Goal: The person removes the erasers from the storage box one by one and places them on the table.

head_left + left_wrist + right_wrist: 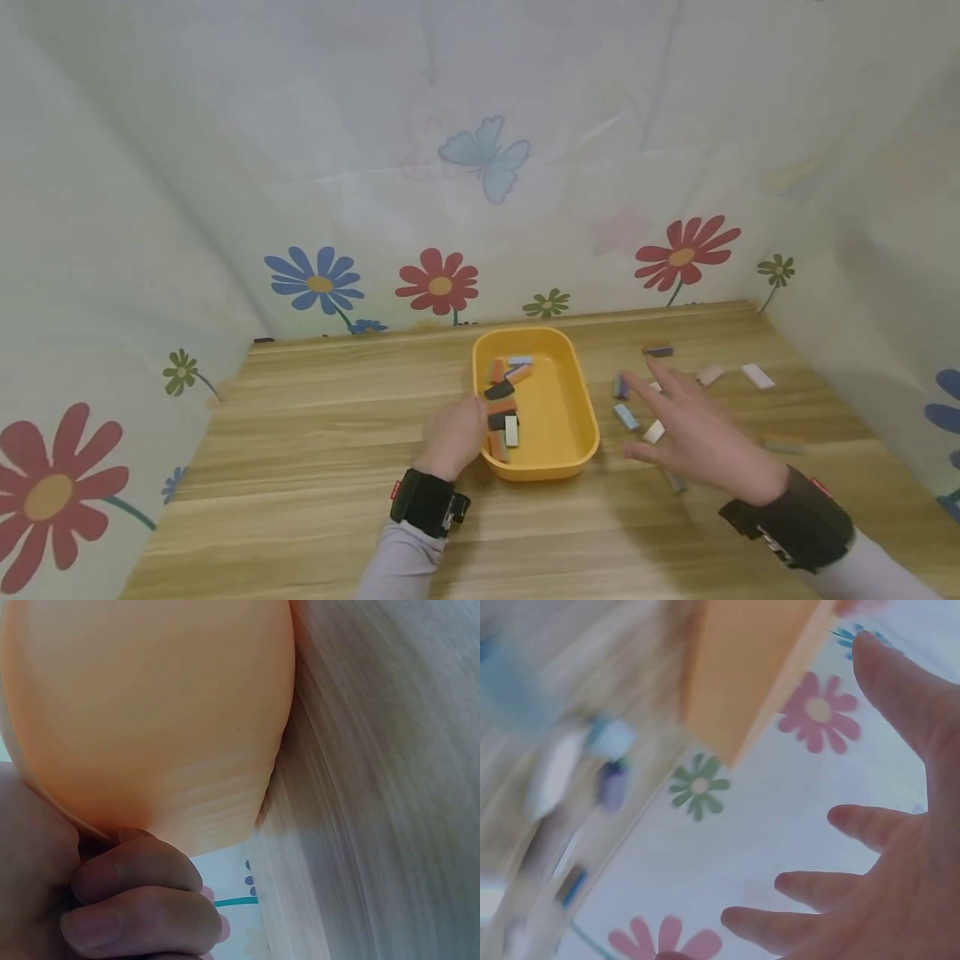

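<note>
Grips with left hand (454, 429) one yellow rectangular plastic tray (552, 408), containing two small black blocks (498, 390), near far edge of wood-grained surface (315, 467); spreads right hand (708, 437) by one light-blue oblong block (626, 417).

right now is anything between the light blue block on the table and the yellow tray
Nothing visible but a strip of bare table lies between the light blue block and the yellow tray; only the tray's raised side would likely need clearing.

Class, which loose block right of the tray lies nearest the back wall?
The dark two-toned block, above the right hand in the head view; the others lie farther from that wall.
</note>
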Available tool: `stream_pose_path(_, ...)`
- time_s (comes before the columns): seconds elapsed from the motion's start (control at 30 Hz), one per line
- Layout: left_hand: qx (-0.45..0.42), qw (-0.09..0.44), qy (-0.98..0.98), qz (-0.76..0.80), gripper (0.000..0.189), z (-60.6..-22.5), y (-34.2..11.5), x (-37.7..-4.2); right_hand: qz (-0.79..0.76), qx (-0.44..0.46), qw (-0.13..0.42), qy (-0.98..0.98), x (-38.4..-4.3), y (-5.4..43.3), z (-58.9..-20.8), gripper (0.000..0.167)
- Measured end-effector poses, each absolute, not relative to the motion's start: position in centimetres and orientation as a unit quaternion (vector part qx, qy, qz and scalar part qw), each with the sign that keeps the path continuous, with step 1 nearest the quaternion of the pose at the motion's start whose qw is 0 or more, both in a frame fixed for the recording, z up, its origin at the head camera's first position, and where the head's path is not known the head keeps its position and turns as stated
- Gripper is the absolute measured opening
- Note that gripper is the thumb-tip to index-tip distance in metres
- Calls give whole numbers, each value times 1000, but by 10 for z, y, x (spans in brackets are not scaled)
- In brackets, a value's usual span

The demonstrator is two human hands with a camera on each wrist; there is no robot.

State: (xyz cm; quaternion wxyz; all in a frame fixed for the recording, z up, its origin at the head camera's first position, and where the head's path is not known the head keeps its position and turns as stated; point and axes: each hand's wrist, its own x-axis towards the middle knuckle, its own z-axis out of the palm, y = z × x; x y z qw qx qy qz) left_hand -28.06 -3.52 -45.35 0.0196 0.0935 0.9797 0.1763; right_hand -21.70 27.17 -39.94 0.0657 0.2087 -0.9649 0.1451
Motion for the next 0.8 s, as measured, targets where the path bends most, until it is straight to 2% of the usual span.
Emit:
stream_pose_path(0.27, 76, 4, 981, 178, 37, -454, -34, -280, 260, 148, -32, -954, -259, 231, -402, 96)
stream_pose_path(0.4, 74, 7, 981, 178, 38, -455, -36, -282, 288, 136, -47, -947, -282, 226, -406, 87)
stream_pose_path(0.63, 79, 13, 981, 177, 34, -455, -40, -283, 382, 89, -152, -907, -301, 219, -410, 63)
stream_pose_path(0.8, 86, -1, 982, 170, 33, -456, -39, -281, 389, 88, -137, -907, -299, 216, -415, 53)
